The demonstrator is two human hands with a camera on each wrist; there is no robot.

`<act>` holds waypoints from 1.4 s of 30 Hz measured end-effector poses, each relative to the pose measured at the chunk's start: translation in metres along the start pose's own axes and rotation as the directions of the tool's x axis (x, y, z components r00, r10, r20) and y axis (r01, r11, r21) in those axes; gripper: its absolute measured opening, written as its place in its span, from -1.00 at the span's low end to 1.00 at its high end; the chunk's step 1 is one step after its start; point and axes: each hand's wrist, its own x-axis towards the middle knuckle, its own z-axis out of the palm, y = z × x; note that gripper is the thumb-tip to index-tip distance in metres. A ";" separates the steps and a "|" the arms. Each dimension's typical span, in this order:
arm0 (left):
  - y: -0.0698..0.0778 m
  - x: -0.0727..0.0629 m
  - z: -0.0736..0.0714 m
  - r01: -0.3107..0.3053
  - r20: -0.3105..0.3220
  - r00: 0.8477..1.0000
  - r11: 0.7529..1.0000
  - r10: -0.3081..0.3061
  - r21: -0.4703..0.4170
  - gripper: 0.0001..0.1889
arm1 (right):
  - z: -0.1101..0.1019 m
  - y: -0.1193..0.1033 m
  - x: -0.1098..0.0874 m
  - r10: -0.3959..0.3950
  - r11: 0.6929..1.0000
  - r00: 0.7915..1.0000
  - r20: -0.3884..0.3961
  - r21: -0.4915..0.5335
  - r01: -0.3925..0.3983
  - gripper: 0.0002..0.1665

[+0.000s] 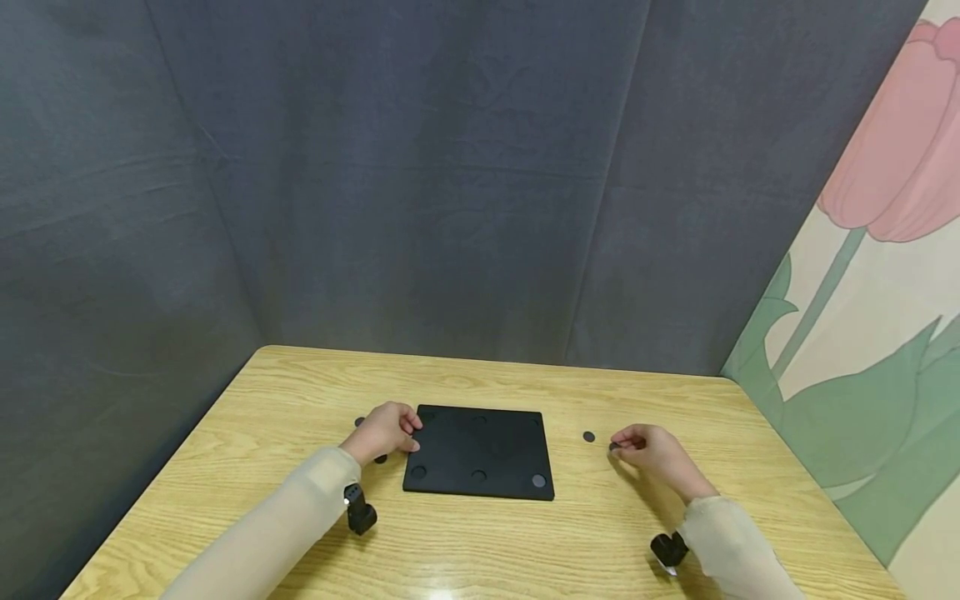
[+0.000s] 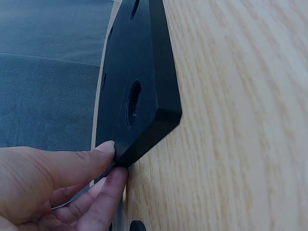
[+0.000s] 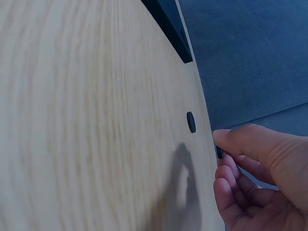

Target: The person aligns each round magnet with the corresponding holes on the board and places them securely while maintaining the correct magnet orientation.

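On the table lies a flat black board (image 1: 480, 450) with round recesses along its front and back edges. A grey disc (image 1: 538, 481) fills the recess at the front right corner. My left hand (image 1: 387, 431) pinches the board's left edge, thumb on the top face and fingers against the side, as the left wrist view shows. Off to the right, my right hand (image 1: 651, 452) holds a small black disc (image 3: 219, 152) between thumb and fingertips, over the table; the fingers cover most of it. Another black disc (image 1: 588, 437) lies between that hand and the board.
Left of the board, dark discs (image 1: 381, 459) lie close by my left hand, partly hidden by it. The wooden table (image 1: 465, 542) ends at a dark curtain (image 1: 420, 250) behind and a flower-painted wall (image 1: 862, 350) at the right.
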 end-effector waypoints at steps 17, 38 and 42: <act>0.001 -0.001 -0.001 0.009 0.005 1.000 1.000 -0.009 -0.004 -0.73 | 0.011 -0.024 0.009 -0.037 0.998 0.999 0.016 0.054 0.036 -0.76; 0.002 -0.001 -0.001 0.010 0.001 1.000 1.000 -0.010 0.005 -0.73 | 0.031 -0.048 0.025 -0.085 0.992 0.996 0.034 0.094 0.081 -0.84; 0.002 -0.001 -0.001 0.011 0.002 1.000 1.000 -0.011 0.001 -0.73 | 0.035 -0.055 0.027 -0.106 0.989 0.993 0.050 0.106 0.101 -0.85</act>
